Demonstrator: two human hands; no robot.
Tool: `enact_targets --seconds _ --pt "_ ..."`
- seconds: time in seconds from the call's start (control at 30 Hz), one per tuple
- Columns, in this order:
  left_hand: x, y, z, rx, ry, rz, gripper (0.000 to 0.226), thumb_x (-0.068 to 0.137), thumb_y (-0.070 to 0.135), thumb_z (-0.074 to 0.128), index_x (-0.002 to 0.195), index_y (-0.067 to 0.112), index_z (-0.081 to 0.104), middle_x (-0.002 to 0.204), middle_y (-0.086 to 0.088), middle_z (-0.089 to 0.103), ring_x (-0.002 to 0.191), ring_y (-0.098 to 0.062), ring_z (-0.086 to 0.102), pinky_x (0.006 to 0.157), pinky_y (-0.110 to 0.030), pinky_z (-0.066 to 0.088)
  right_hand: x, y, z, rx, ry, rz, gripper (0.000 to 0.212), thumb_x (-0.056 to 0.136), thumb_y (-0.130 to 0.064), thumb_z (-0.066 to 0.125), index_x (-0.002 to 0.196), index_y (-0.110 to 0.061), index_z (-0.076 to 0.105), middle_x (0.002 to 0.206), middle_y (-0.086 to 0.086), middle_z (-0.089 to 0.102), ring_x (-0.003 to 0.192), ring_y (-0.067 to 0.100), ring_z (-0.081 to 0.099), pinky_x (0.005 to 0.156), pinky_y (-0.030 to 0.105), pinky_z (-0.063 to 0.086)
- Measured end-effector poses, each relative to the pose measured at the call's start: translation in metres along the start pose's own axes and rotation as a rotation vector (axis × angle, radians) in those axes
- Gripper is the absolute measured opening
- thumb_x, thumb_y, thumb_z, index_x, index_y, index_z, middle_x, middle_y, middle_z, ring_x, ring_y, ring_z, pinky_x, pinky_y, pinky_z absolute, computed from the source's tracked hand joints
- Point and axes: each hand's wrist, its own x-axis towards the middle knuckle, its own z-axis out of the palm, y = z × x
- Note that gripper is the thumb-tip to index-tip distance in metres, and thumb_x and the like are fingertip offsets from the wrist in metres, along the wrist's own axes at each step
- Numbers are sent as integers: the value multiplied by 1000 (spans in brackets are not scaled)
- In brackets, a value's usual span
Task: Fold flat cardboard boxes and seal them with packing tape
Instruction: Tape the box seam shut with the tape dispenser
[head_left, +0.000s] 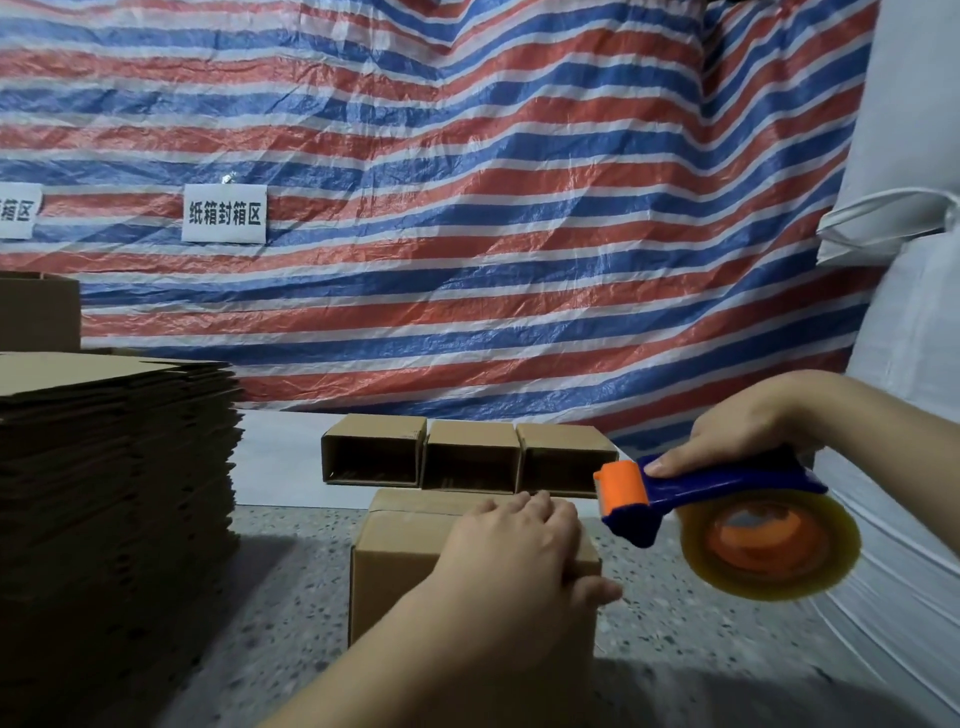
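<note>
Pressing down with flat, straight fingers, the left hand (511, 551) rests on top of the folded cardboard box (410, 566), which stands on the speckled floor (675, 623). Right of the box, the right hand (737, 431) grips a blue tape dispenser (727, 514), fingers curled round its handle. Behind the box lie 3 open boxes (470, 457); left of it, stacked flat cardboard (114, 467).

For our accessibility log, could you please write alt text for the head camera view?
A person's left hand presses flat on a closed cardboard box while the right hand holds a blue and orange tape dispenser just to its right. Three open boxes lie in a row behind, a stack of flat cardboard stands left, and a striped tarp hangs behind.
</note>
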Motion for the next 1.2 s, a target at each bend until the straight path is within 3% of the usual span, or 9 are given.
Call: enact_targets --seconds 0.13,0.3,0.47,0.63,0.83,0.9,1.0,1.1,1.2 --pt "-1 -1 1 -30 12 12 80 89 77 28 153 31 17 159 0 28 146 -21 25 118 -44 22 -6 9 3 -62 27 15 77 67 -82 59 103 -15 69 81 -1 76 72 13 71 72 24 55" --pt "-1 1 -1 -4 31 22 70 91 74 29 146 31 33 151 0 42 139 -21 37 113 -44 31 5 -11 29 -371 203 82 73 68 -92 54 98 -26 66 93 -5 71 83 11 68 67 25 48" --pt "-4 3 -3 -15 25 6 69 91 73 30 146 31 33 153 0 39 141 -22 34 115 -45 29 26 -6 79 -631 370 55 60 74 -82 57 85 -24 55 80 -7 58 71 11 56 62 28 46" --pt "-4 5 -5 -29 31 6 67 93 70 32 145 30 35 151 -1 41 139 -22 36 114 -44 29 53 33 146 -271 699 -13 72 77 -89 41 109 -28 61 101 -9 65 90 11 62 69 28 48" --pt "-6 5 -5 -37 42 13 64 93 69 33 143 28 39 149 -2 44 138 -23 38 114 -45 29 62 35 202 3 701 64 90 80 -88 38 151 -33 38 150 -6 49 133 13 49 111 31 38" --pt "-5 5 -4 -37 42 11 64 93 69 34 142 29 39 149 -2 44 138 -23 38 114 -44 29 55 31 197 -7 685 108 89 82 -89 25 150 -34 40 152 -4 48 135 16 47 113 34 36" --pt "-4 6 -3 -33 39 5 65 93 69 35 143 30 38 150 -1 42 139 -23 37 114 -44 29 34 14 171 70 740 20 94 77 -86 -1 119 -31 62 121 -5 67 110 14 61 95 36 48" --pt "-2 6 -3 -12 41 6 64 93 69 35 143 29 38 150 -2 42 138 -23 38 113 -45 31 24 -13 151 815 498 -156 77 91 -77 18 118 -19 59 103 5 71 95 22 67 86 40 53" --pt "-2 3 -2 1 61 24 62 93 67 35 143 28 38 148 -2 44 137 -23 39 113 -44 33 26 -37 154 1212 157 -240 68 95 -71 36 127 -14 55 112 18 71 112 38 66 101 48 49"
